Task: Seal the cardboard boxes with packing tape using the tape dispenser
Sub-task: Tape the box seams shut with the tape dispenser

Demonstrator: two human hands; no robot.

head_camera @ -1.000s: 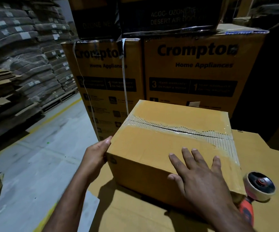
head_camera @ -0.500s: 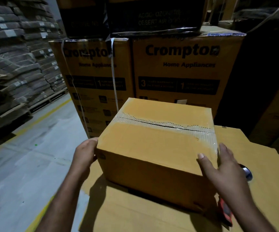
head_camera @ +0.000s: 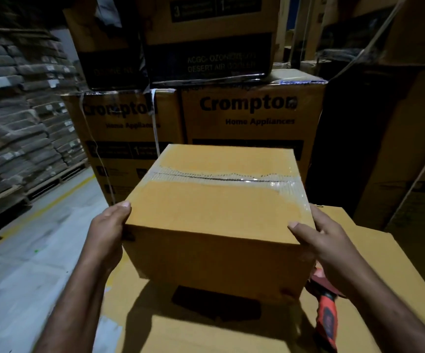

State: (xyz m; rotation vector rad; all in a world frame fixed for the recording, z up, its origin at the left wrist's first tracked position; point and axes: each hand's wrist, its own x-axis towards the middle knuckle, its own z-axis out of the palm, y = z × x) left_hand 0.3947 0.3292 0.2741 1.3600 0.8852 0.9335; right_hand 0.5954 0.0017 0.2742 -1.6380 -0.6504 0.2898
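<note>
Box point(head_camera: 216, 207), tape point(head_camera: 221, 177) across its top seam, gripped at the sides by left hand point(head_camera: 107, 230) and right hand point(head_camera: 326, 240); dispenser point(head_camera: 327, 319) lies right of box; sealing seems complete

We stand in warehouse. Ahead we see big printed appliance cartons point(head_camera: 252, 118) stacked high, darker cartons point(head_camera: 206, 47) on top. At left we note wrapped bundles point(head_camera: 15, 123) piled in rows on wooden pallets point(head_camera: 53, 180). Bare concrete floor point(head_camera: 28, 263) carries yellow lane line point(head_camera: 46, 205). Dim light throughout.
</note>
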